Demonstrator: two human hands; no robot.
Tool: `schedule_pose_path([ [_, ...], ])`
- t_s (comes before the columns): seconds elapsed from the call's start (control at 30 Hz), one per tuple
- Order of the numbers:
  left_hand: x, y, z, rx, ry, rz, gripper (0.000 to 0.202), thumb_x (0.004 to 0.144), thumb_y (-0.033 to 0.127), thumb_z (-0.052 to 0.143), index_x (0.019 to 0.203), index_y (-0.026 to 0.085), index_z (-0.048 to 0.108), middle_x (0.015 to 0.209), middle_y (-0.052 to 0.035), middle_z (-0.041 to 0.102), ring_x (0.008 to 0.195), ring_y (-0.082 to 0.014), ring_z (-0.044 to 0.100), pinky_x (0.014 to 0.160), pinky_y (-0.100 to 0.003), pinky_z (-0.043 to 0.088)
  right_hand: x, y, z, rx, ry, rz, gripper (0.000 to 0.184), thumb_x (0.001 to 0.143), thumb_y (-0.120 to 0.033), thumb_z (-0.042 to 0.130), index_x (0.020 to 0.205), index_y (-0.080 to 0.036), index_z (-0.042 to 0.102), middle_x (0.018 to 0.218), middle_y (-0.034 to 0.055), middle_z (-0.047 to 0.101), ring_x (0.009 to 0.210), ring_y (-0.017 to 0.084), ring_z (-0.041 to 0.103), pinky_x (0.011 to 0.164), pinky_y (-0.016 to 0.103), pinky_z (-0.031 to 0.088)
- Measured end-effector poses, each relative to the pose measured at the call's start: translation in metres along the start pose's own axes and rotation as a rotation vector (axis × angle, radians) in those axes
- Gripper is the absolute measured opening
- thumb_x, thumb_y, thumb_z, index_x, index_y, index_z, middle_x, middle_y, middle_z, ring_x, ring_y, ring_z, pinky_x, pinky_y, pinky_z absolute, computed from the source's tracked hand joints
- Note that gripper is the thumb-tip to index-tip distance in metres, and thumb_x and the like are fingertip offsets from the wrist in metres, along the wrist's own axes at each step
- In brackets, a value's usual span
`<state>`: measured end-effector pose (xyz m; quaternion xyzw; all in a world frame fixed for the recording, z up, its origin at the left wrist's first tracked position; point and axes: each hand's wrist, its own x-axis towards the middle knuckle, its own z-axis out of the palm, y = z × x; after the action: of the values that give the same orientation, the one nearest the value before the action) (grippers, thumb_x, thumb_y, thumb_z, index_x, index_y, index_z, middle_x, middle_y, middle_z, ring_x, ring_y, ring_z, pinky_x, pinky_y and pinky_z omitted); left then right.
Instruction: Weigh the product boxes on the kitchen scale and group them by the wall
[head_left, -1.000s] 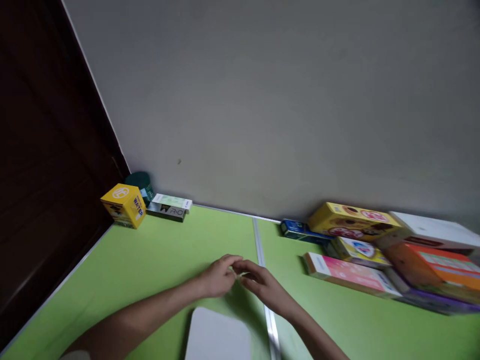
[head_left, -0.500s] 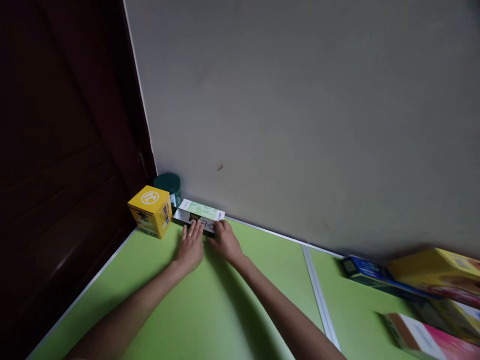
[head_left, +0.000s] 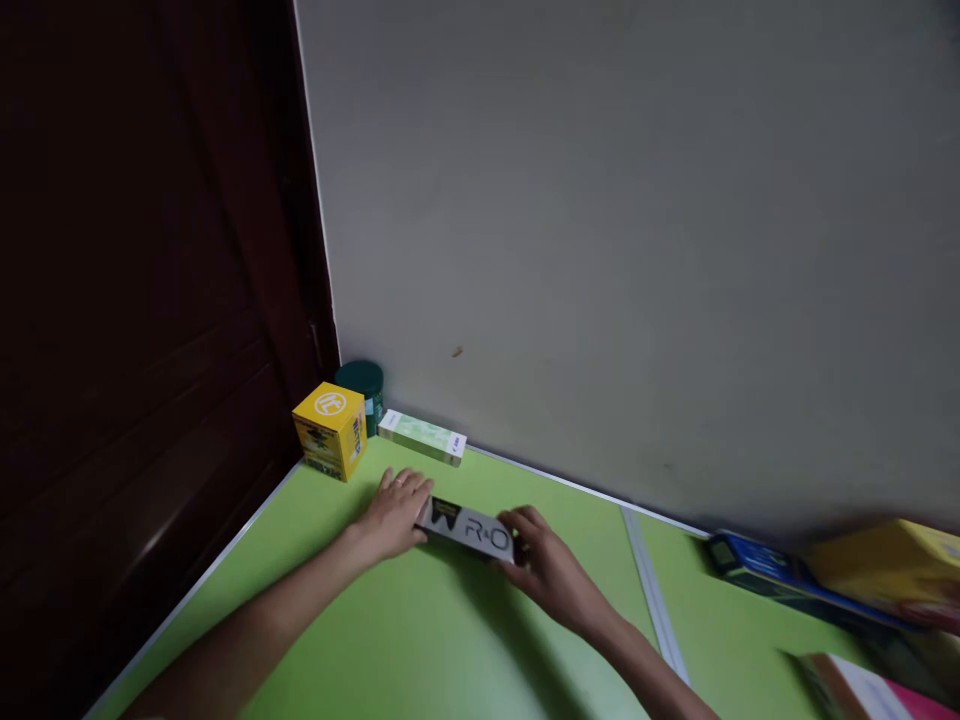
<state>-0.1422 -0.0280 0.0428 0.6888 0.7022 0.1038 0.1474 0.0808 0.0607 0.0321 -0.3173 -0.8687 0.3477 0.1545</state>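
A slim silver-and-black carton (head_left: 466,529) lettered "R&O" is held by its two ends between my hands, over the green surface. My left hand (head_left: 395,514), with a ring on one finger, grips the carton's left end. The right end is in my right hand (head_left: 546,562), thumb in front and fingers behind. Beyond the carton, a light green and white narrow box (head_left: 422,437) lies along the wall. To its left stand a yellow cube-shaped box (head_left: 330,430) and, partly hidden behind it, a dark green lidded tub (head_left: 361,385).
At the right lie a blue long box (head_left: 787,580), a yellow package (head_left: 877,570) and a pink, white and brown box (head_left: 870,685), all blurred. A pale strip (head_left: 655,595) crosses the green tabletop (head_left: 360,640). A grey wall (head_left: 562,250) and a dark door (head_left: 150,300) bound it.
The silver carton has come away from the green and white box, toward me and to the right. Both hands moved with it, the right hand now around its right end. The view shifted slightly.
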Motion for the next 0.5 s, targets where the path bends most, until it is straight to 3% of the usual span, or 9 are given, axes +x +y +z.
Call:
schedule_pose_path([
  [0.1,-0.041,0.029,-0.010,-0.048,-0.101,0.108,0.047,0.066,0.024,0.076,0.109,0.019,0.059,0.108,-0.0091,0.066,0.100,-0.0285,0.060,0.086,-0.040,0.048,-0.076,-0.005,-0.023,0.101,-0.035,0.025,0.030,0.082,-0.024,0.055,0.112,-0.020,0.054,0.109,0.0102,0.053,0.081,0.019,0.061,0.068,0.032,0.055],
  [0.27,-0.116,0.078,0.010,-0.148,-0.164,0.243,0.043,0.073,0.030,0.071,0.111,0.020,0.056,0.108,-0.0070,0.062,0.096,-0.0255,0.057,0.081,-0.037,0.046,-0.184,-0.032,-0.031,0.147,-0.071,0.130,0.027,0.084,-0.027,0.055,0.111,-0.022,0.055,0.104,0.0099,0.055,0.085,0.022,0.057,0.073,0.037,0.052],
  [0.37,-0.143,0.093,0.033,-0.187,-0.218,0.264,0.043,0.075,0.032,0.070,0.114,0.021,0.054,0.109,-0.0074,0.062,0.098,-0.0256,0.057,0.085,-0.039,0.045,-0.225,-0.039,-0.019,0.167,-0.058,0.182,0.026,0.082,-0.024,0.056,0.108,-0.022,0.056,0.102,0.0085,0.055,0.081,0.020,0.056,0.070,0.035,0.051],
  [0.5,-0.157,0.104,0.054,-0.164,-0.268,0.246,0.045,0.074,0.026,0.071,0.115,0.018,0.055,0.112,-0.0088,0.063,0.101,-0.0266,0.057,0.088,-0.042,0.046,-0.254,-0.036,0.001,0.195,-0.036,0.224,0.025,0.083,-0.021,0.055,0.108,-0.022,0.055,0.104,0.0077,0.054,0.079,0.018,0.056,0.070,0.033,0.050],
])
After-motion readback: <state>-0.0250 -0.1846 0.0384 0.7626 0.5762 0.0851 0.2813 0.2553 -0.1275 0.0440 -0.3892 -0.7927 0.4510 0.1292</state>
